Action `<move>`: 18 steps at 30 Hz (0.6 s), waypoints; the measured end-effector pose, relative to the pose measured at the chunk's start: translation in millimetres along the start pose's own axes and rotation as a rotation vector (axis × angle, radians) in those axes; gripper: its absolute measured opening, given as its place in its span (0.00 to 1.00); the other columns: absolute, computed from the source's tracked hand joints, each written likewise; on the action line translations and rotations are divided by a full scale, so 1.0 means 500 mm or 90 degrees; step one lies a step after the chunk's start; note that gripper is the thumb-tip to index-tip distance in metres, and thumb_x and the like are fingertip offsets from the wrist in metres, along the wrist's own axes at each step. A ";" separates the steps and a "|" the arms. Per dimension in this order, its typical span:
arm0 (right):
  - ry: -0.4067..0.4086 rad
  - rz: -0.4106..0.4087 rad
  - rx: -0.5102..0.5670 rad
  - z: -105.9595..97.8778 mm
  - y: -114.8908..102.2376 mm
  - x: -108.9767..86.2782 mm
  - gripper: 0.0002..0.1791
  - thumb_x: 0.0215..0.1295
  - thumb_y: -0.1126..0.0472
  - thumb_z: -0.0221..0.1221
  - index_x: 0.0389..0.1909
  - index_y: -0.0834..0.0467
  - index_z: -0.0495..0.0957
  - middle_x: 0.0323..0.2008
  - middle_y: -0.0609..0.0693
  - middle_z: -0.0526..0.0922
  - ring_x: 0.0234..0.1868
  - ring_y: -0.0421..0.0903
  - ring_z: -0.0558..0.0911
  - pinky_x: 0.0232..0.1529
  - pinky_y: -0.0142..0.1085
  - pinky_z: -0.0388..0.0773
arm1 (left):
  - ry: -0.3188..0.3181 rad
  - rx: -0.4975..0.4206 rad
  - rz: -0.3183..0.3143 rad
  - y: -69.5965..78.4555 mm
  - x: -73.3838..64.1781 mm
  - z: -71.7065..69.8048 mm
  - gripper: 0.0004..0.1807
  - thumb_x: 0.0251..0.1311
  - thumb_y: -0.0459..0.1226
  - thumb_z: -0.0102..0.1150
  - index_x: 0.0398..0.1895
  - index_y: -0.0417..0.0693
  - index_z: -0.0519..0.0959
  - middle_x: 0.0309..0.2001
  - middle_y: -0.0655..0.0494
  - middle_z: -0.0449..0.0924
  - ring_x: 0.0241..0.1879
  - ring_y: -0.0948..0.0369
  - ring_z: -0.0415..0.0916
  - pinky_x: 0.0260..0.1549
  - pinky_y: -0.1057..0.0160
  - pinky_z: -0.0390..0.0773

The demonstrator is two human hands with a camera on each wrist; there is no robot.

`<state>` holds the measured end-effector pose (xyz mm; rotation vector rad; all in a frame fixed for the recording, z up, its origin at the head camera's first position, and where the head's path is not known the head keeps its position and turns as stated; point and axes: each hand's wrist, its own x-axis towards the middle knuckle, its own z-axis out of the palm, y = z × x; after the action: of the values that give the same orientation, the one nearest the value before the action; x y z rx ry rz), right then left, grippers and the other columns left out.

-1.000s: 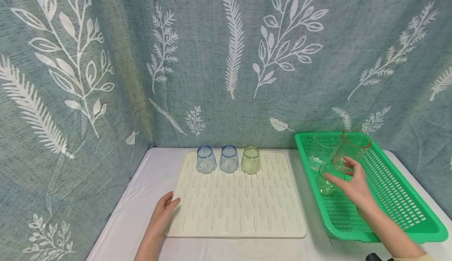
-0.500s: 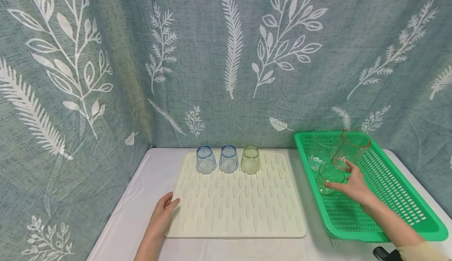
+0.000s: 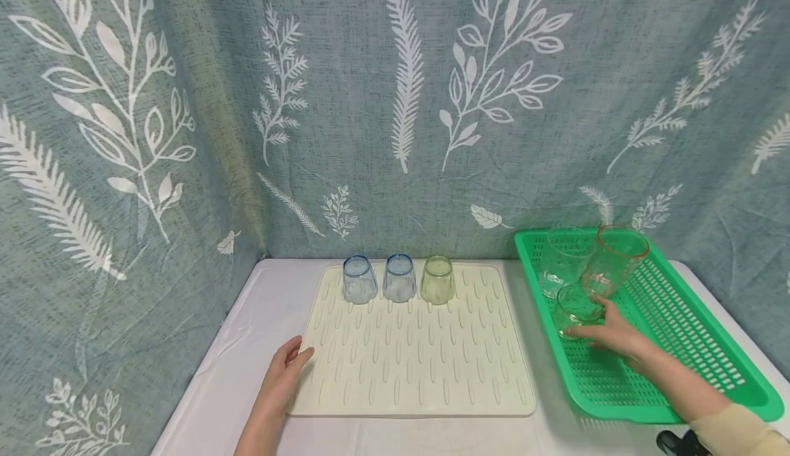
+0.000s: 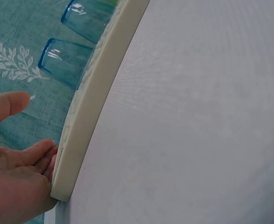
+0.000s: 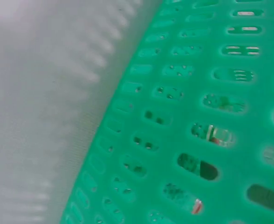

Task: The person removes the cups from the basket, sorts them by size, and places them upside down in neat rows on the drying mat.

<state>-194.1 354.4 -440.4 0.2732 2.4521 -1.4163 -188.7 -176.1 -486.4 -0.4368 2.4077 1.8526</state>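
In the head view my right hand [image 3: 614,332] reaches into the green basket [image 3: 568,387]. Its thumb and fingers curl around a small, green-looking drinking glass [image 3: 574,312]; the far side of the grip is hidden. Two taller glasses stand right behind it: a clear glass [image 3: 558,264] and a glass with an orange-red rim [image 3: 620,254]. My left hand [image 3: 286,374] rests at the left edge of the cream drying mat [image 3: 420,360]; its fingers are relaxed, and the fingertips meet the mat's side in the left wrist view.
Along the mat's back edge stand two blue glasses, the left blue glass [image 3: 360,281] and the right blue glass [image 3: 400,279], and a pale green glass [image 3: 438,281]. A leaf-patterned curtain [image 3: 370,99] hangs behind. The right wrist view shows only the basket's slotted wall [image 5: 183,107] and white cloth.
My right hand has lowered into the basket, and its thumb and fingers have come in around the small glass. The left hand has stayed at the mat's edge.
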 end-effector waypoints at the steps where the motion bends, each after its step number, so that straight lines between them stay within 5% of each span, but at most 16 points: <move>1: -0.001 0.003 0.005 0.001 0.001 0.001 0.60 0.64 0.54 0.64 0.71 0.72 0.23 0.65 0.82 0.39 0.62 0.77 0.60 0.58 0.58 0.71 | 0.000 -0.001 0.000 0.000 0.000 0.000 0.39 0.70 0.42 0.50 0.73 0.28 0.47 0.67 0.29 0.52 0.66 0.39 0.52 0.66 0.42 0.54; 18: -0.019 -0.007 0.058 0.006 0.006 -0.001 0.54 0.65 0.55 0.62 0.74 0.70 0.32 0.66 0.79 0.46 0.62 0.72 0.63 0.56 0.49 0.76 | -0.003 -0.006 0.004 0.003 -0.003 -0.001 0.38 0.71 0.41 0.49 0.73 0.28 0.47 0.67 0.29 0.52 0.66 0.40 0.53 0.65 0.43 0.55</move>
<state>-192.5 353.0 -444.1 0.2576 2.3725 -1.5278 -187.4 -175.7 -484.3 -0.4252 2.4018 1.8654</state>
